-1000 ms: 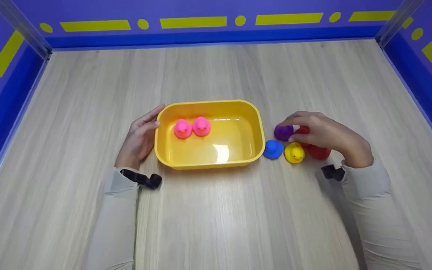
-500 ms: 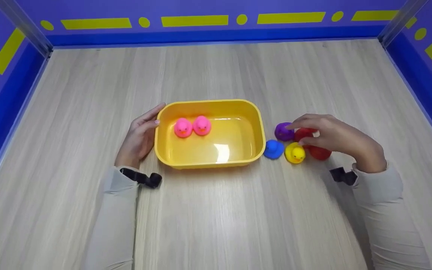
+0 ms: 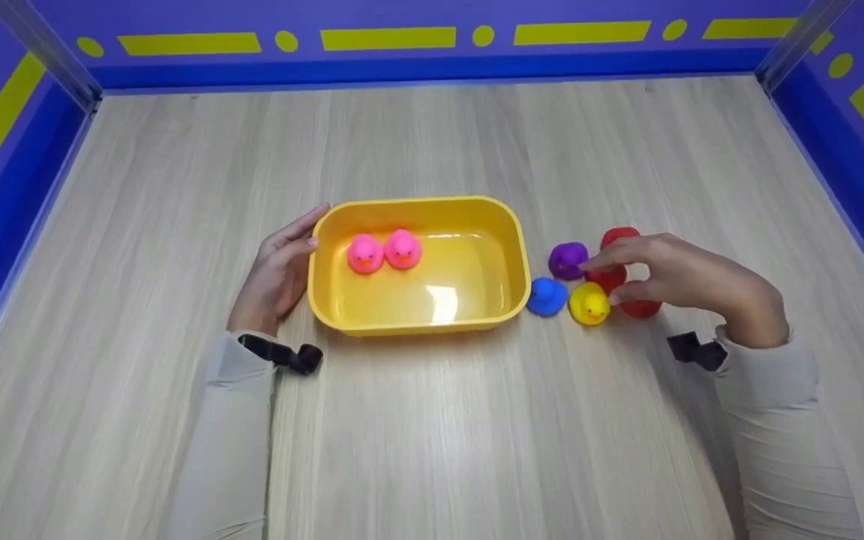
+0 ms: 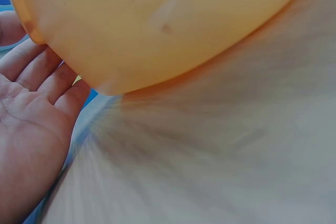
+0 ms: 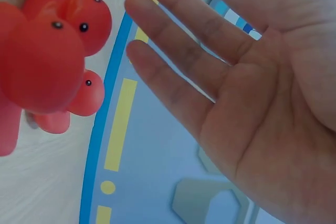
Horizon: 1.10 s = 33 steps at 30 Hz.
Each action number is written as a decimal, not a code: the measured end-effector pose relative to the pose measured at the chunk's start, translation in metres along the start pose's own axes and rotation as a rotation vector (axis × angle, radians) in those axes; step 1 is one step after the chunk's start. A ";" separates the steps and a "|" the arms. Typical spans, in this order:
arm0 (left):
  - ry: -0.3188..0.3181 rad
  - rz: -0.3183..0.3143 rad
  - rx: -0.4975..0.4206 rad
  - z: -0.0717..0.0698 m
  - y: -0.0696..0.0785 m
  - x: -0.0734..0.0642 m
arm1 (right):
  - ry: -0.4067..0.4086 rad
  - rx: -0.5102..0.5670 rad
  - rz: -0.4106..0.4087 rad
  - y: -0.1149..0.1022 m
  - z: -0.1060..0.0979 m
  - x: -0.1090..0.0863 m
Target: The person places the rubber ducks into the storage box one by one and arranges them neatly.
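Note:
In the head view, my left hand (image 3: 271, 274) holds the left end of a yellow bin (image 3: 417, 328), thumb at the rim, fingers along the outer wall. The left wrist view shows the palm (image 4: 31, 124) and fingers against that wall. Two pink ducks (image 3: 365, 253) sit side by side in the bin. My right hand (image 3: 691, 281) hovers over three red ducks (image 3: 607, 279), thumb and index finger spread apart. Its other fingers are extended in the right wrist view, beside the red ducks (image 5: 44, 66). Nearby are a purple duck (image 3: 568, 260), a yellow duck (image 3: 589, 304) and a blue duck (image 3: 547, 297).
The light wood-grain table (image 3: 432, 450) is bordered by blue and purple walls (image 3: 402, 75) at the back and both sides. The blue duck sits right at the bin's right end. Each wrist wears a small black camera (image 3: 282, 355).
My right hand has drawn back to the right, away from the purple duck, uncovering more of the red ducks. The left hand and the bin have stayed in place.

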<state>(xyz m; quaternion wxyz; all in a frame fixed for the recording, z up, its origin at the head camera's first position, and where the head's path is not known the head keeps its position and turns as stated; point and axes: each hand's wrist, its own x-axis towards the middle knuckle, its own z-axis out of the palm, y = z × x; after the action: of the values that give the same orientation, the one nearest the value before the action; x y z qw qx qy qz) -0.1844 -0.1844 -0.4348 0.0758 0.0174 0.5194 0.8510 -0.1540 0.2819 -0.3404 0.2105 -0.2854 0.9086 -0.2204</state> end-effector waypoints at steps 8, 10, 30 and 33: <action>-0.020 -0.009 0.021 -0.001 0.002 0.000 | -0.061 0.027 0.034 -0.004 0.003 0.002; -0.020 -0.011 0.025 -0.001 0.002 0.000 | -0.076 0.022 0.056 -0.006 0.004 0.003; -0.036 -0.014 0.032 -0.002 0.001 0.000 | -0.076 -0.046 0.002 -0.007 0.013 0.010; -0.038 -0.012 0.024 -0.002 0.001 0.000 | -0.072 -0.064 -0.010 -0.006 0.012 0.009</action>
<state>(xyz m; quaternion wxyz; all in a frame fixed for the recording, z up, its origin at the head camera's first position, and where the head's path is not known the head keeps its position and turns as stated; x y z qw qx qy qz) -0.1843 -0.1863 -0.4347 0.0904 0.0314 0.5282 0.8437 -0.1518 0.2681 -0.3495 0.2326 -0.3045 0.9056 -0.1820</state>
